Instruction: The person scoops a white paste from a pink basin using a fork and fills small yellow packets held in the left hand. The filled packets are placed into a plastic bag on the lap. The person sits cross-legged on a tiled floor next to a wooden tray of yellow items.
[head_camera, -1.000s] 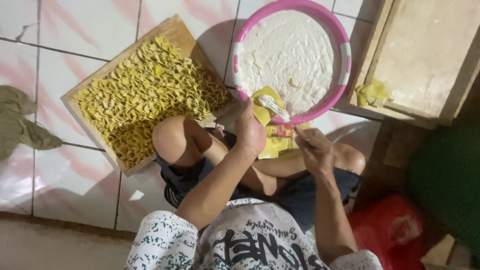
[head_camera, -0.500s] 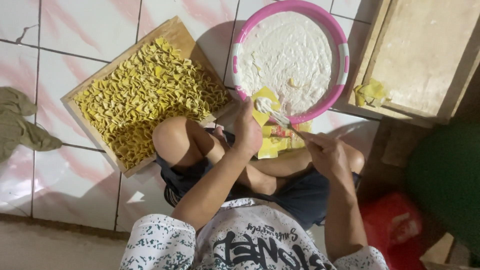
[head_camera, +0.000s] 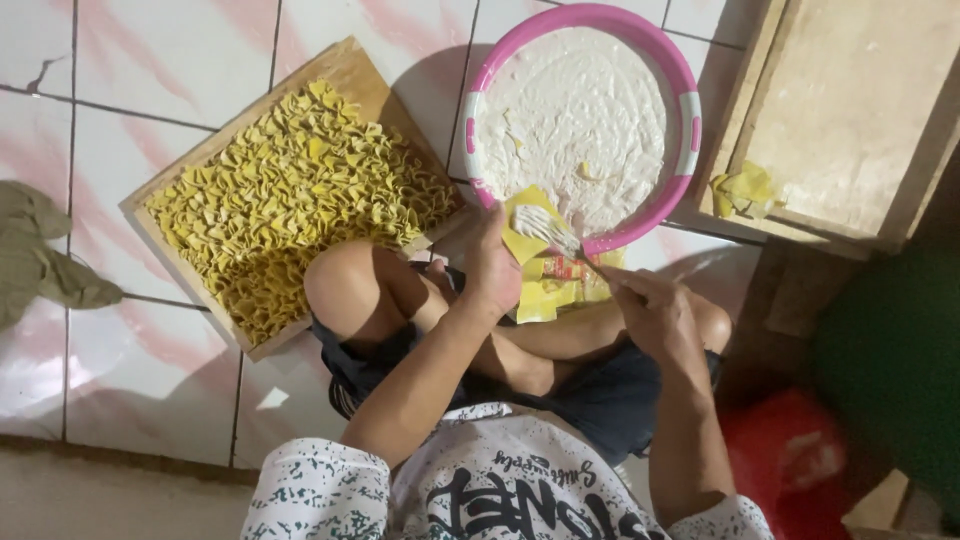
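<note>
A home floor used for food preparation: pink-white tiles, wooden tray of folded yellow dumplings.

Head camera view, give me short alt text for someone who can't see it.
A person sitting cross-legged on a tiled floor holds a yellow wrapper in the left hand and spreads white filling onto it with a utensil in the right hand. A pink-rimmed basin of white filling lies ahead, a wooden tray of folded yellow dumplings to the left.
</note>
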